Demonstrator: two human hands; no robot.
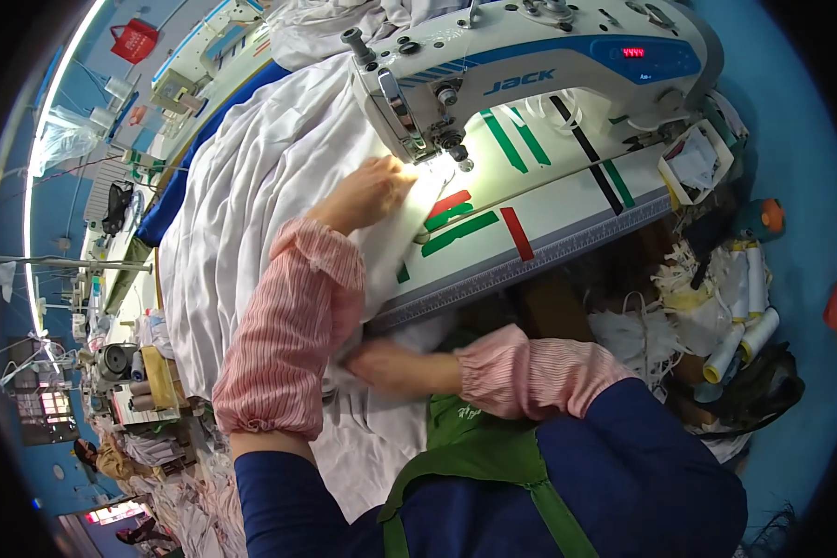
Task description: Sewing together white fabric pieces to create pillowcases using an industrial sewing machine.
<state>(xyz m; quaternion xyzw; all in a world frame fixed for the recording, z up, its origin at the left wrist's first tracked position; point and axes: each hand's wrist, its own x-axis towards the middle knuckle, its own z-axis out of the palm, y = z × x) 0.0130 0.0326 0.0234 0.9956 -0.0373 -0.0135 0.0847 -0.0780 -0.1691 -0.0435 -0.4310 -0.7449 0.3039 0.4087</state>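
Note:
A large white cloth (251, 195) lies spread over the sewing table (567, 209) and hangs down toward my lap. My left hand (367, 191) lies flat on the cloth, just left of the needle of a white and blue sewing machine (530, 65), its fingers in the machine's bright light. Down at the table's front edge, my right hand (391, 365) is partly under my left forearm and grips the hanging part of the cloth. Both forearms wear pink striped sleeve covers.
Red, green and black tape strips (465, 223) mark the table top. White thread cones (744, 325) and cloth scraps lie in a heap at the right. More white fabric (325, 28) is piled behind the machine. Other sewing stations (195, 65) line the left side.

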